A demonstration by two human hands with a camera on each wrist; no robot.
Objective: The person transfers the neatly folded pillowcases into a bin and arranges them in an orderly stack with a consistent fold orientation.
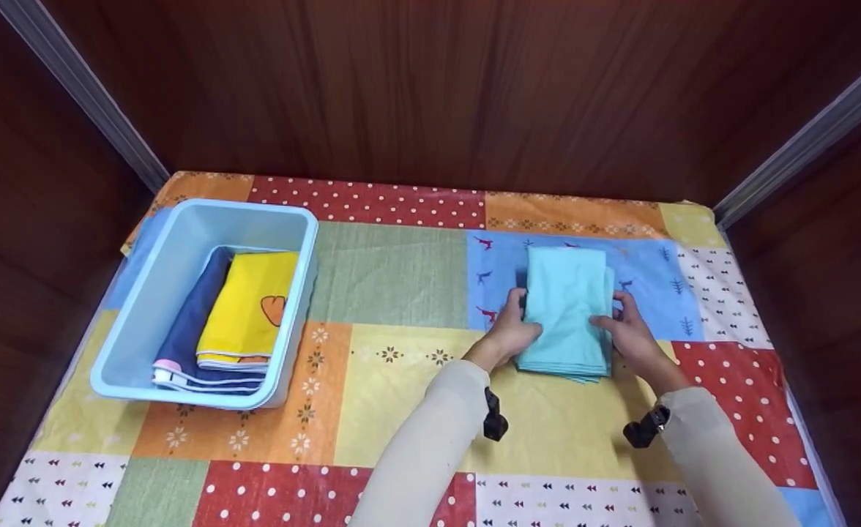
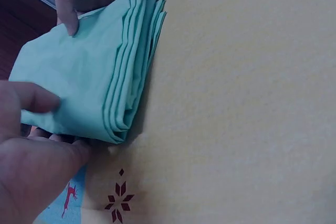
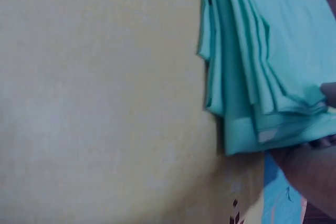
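Note:
A folded turquoise cloth (image 1: 568, 307), several layers thick, lies on the patchwork tablecloth right of the middle in the head view. My left hand (image 1: 509, 333) grips its left side, thumb on top and fingers under the edge. On the opposite side my right hand (image 1: 634, 340) holds it the same way, thumb over the upper layer. The left wrist view shows the layered folds of the cloth (image 2: 79, 72) stacked at its near end. In the right wrist view, lower layers of the cloth (image 3: 241, 135) stick out past the upper ones.
To the left stands a light blue plastic bin (image 1: 145, 293). Inside it lie a folded yellow cloth (image 1: 244, 307) with an orange print and a folded navy one (image 1: 189, 315). Dark wood panels (image 1: 430, 88) enclose the back and sides of the table.

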